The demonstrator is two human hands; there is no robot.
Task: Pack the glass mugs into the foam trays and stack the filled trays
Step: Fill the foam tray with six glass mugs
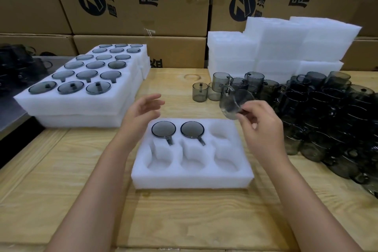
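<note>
Our right hand [259,127] pinches a smoky grey glass mug [235,104], tilted in the air over the far-right corner of the white six-pocket foam tray [192,178], while our left hand [141,112] hovers open and empty, so we should turn its handle toward us like the two seated mugs [163,130] and lower it squarely into the vacant far-right pocket [221,131].

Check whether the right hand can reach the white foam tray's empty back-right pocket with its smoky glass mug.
Probably yes: the right hand holds the smoky glass mug just beyond that pocket, nothing between.
</note>
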